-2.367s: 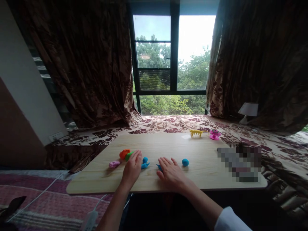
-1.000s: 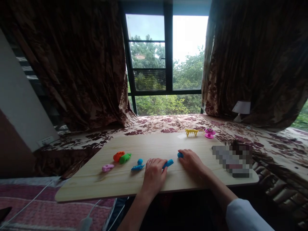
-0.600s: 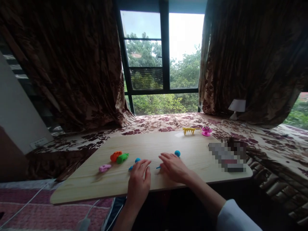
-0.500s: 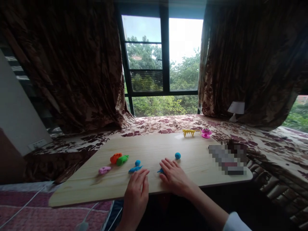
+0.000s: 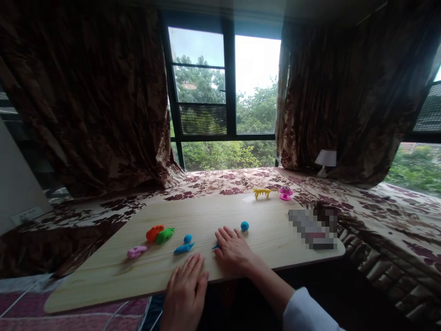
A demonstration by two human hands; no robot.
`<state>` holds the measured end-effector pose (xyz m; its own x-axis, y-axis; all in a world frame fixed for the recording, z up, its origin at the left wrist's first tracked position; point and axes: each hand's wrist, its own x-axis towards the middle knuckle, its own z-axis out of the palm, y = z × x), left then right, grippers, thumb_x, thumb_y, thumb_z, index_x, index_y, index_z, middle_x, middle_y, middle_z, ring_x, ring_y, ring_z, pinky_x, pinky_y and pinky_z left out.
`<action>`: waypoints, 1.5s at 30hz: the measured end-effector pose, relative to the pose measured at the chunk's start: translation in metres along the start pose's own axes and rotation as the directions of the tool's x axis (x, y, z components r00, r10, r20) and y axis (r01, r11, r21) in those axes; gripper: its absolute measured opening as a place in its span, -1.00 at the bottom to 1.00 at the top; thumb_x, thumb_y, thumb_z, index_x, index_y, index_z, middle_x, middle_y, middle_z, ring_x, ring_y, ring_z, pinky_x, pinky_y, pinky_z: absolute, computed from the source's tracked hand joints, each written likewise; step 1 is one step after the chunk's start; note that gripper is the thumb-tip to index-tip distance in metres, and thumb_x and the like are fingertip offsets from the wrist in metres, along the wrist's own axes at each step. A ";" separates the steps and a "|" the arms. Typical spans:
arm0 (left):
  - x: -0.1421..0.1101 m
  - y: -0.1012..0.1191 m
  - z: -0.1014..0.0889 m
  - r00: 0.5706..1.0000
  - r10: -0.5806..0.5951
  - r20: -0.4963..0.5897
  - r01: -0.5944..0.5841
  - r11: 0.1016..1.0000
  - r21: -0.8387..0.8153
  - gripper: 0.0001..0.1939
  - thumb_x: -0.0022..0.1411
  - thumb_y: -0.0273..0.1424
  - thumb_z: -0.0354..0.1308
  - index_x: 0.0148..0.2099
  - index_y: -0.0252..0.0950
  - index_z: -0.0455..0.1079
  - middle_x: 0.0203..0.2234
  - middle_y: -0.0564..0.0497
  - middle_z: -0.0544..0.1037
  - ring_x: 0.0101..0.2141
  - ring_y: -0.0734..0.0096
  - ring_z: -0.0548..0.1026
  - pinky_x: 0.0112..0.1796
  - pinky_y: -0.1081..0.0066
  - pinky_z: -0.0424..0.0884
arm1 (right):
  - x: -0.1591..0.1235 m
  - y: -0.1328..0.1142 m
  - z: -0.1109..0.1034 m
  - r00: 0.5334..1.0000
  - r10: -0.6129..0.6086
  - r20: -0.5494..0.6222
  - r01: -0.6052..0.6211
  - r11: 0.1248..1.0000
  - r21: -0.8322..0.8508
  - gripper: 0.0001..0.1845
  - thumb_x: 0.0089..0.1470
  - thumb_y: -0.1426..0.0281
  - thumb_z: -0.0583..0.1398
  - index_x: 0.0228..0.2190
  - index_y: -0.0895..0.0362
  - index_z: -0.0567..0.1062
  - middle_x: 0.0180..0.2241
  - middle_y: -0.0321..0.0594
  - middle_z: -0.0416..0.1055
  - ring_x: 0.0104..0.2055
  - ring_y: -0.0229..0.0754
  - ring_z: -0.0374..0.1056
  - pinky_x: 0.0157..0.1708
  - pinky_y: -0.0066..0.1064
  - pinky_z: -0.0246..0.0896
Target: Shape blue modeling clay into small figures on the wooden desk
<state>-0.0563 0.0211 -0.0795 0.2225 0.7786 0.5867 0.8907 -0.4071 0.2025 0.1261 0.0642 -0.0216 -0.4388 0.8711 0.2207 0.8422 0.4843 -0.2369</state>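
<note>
Under the palm of our right hand [image 5: 234, 252] sits a blue clay-like piece [image 5: 216, 246], its thin tip poking out left of the fingers; the covered part is hidden from us. A second ago our right fingers touched the blue ball [image 5: 244, 226], which now lies just beyond them to the right, and a thick blue roll showed beside our left fingers. Our left hand [image 5: 184, 287] has since drawn back toward us, so the pointed blue shape [image 5: 183, 248] that its fingers partly covered shows whole ahead of the fingertips, the small blue ball [image 5: 188, 239] just behind it.

Well right of our right fingers, a pixelated patch [image 5: 313, 230] blurs whatever marks lie beneath.

Our right fingers are straight and slightly fanned, laid flat rather than gripping. Our left fingers are extended, close together and released, the thumb apart, at the near edge of the table [image 5: 193, 216]. Farther left of them lie green [image 5: 165, 235], orange [image 5: 154, 233] and pink [image 5: 137, 251] pieces; well beyond our right fingertips stand a yellow figure [image 5: 262, 193] and a pink stand [image 5: 285, 193].
</note>
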 end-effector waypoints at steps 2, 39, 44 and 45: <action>0.008 -0.001 -0.002 0.997 -0.053 -0.047 0.048 0.992 -0.114 -0.62 0.22 -0.27 -0.06 0.04 -0.25 0.31 0.00 -0.11 0.45 0.05 0.18 0.33 0.05 0.09 0.20 | -0.028 0.000 0.001 1.000 -0.013 -0.005 0.013 1.000 0.000 -0.41 0.20 0.20 -0.09 0.20 0.16 0.02 0.25 -0.10 -0.11 0.29 -0.07 -0.24 0.20 -0.06 -0.35; 0.039 0.008 -0.022 0.899 -0.433 0.064 0.357 0.639 -0.682 -0.61 0.22 -0.17 -0.08 -0.04 -0.26 0.39 -0.06 -0.08 0.48 0.01 0.23 0.35 0.08 0.19 0.14 | -0.071 -0.006 0.005 0.998 -0.040 -0.044 0.041 0.999 0.008 -0.33 0.19 0.08 -0.12 0.22 0.15 -0.04 0.26 -0.09 -0.16 0.30 -0.03 -0.31 0.21 -0.03 -0.51; 0.039 0.007 -0.021 0.895 -0.441 0.068 0.363 0.632 -0.684 -0.60 0.22 -0.17 -0.07 -0.04 -0.28 0.39 -0.06 -0.10 0.48 0.02 0.23 0.36 0.08 0.21 0.16 | -0.012 -0.011 0.004 1.000 -0.001 -0.001 0.001 1.000 0.015 -0.34 0.20 0.10 -0.14 0.18 0.26 0.05 0.22 0.01 -0.04 0.28 0.01 -0.20 0.19 0.03 -0.43; 0.039 0.006 -0.021 0.895 -0.440 0.069 0.363 0.631 -0.686 -0.60 0.22 -0.17 -0.07 -0.04 -0.28 0.39 -0.05 -0.10 0.48 0.02 0.23 0.35 0.08 0.22 0.16 | -0.002 -0.012 0.003 1.000 0.002 0.000 -0.002 1.000 0.018 -0.34 0.19 0.10 -0.14 0.18 0.27 0.07 0.22 0.02 -0.01 0.27 0.02 -0.17 0.18 0.04 -0.41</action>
<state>-0.0508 0.0395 -0.0391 -0.1649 0.9093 0.3820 0.3703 -0.3019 0.8785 0.1159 0.0571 -0.0222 -0.4368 0.8722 0.2202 0.8375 0.4837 -0.2542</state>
